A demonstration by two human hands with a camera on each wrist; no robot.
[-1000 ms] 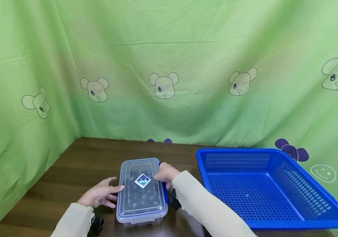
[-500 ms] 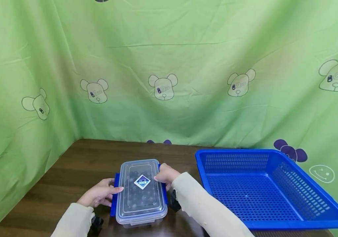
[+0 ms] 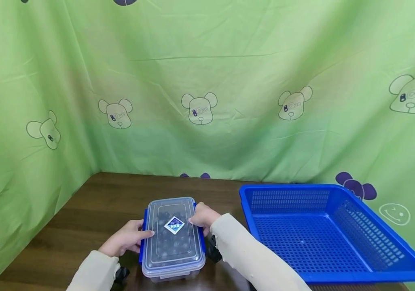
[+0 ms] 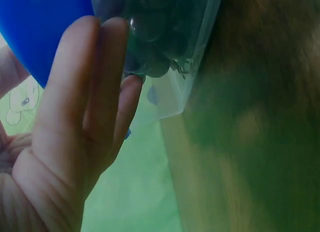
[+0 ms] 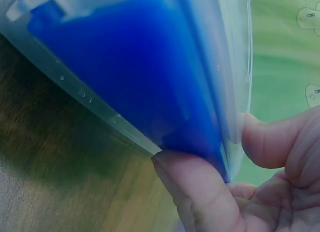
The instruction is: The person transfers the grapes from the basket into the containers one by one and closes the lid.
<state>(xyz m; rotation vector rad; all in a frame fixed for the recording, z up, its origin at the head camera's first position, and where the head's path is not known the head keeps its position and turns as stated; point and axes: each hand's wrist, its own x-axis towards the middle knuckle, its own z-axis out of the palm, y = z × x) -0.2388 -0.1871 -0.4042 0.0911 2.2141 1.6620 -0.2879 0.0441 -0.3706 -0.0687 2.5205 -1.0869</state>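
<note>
A clear lidded food container (image 3: 172, 252) with blue side latches and a diamond-shaped BXH sticker (image 3: 174, 225) sits on the wooden table. Dark round fruit (image 4: 147, 26), grape-like with stem bits, show through its wall in the left wrist view. My left hand (image 3: 123, 238) holds the left side, thumb over the lid's edge and fingers against the left latch (image 4: 45, 21). On the opposite side, my right hand (image 3: 205, 216) grips the container, its thumb at the lid's rim and a finger by the lower end of the right latch (image 5: 135, 66). Some fingertips are hidden.
A large blue perforated basket (image 3: 338, 276) stands to the right, beyond my right forearm. Bare brown tabletop (image 3: 113, 198) shows left of and behind the container. A green printed curtain (image 3: 193, 48) hangs along the table's back and left side.
The left latch came into sight sticking outward, then swung in closer to the container's side under my left fingers. My right hand stays in place; the view has tilted up slightly.
</note>
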